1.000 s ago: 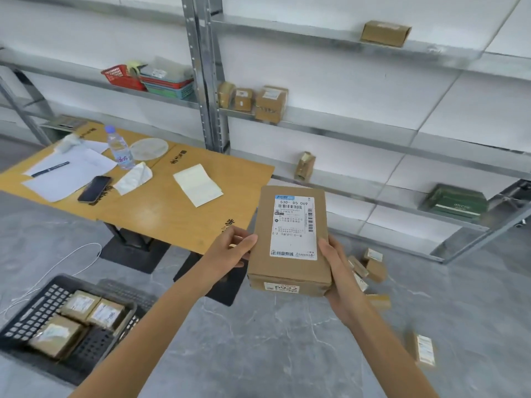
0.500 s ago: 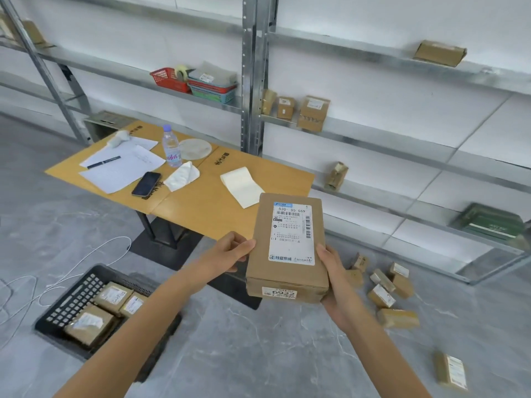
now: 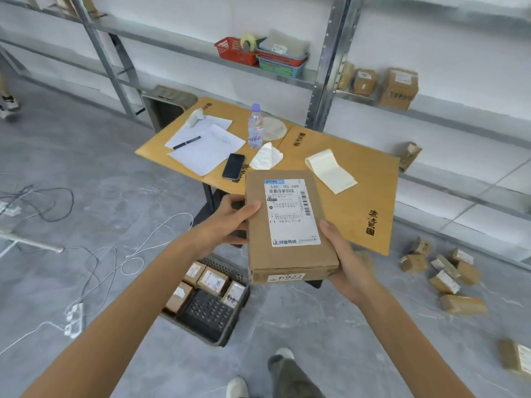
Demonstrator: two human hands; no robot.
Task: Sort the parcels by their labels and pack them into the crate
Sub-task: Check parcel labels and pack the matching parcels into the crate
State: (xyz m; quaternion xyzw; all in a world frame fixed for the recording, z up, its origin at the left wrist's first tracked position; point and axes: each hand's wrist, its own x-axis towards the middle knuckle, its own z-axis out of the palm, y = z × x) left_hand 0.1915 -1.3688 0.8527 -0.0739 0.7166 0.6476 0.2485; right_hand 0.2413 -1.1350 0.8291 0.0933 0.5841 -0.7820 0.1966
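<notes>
I hold a flat brown cardboard parcel between both hands, its white shipping label facing up. My left hand grips its left edge with the thumb on top. My right hand grips the lower right corner from beneath. Directly below, on the floor, a black perforated crate holds several small labelled parcels along its far side. Several more brown parcels lie loose on the floor at the right.
A yellow table carries papers, a pen, a phone, a water bottle, a tissue and a label pad. Metal shelving behind holds baskets and parcels. White cables trail across the floor at left.
The view has swung left and down, so the crate now sits right beneath the parcel. Both hands keep the same hold on the parcel.
</notes>
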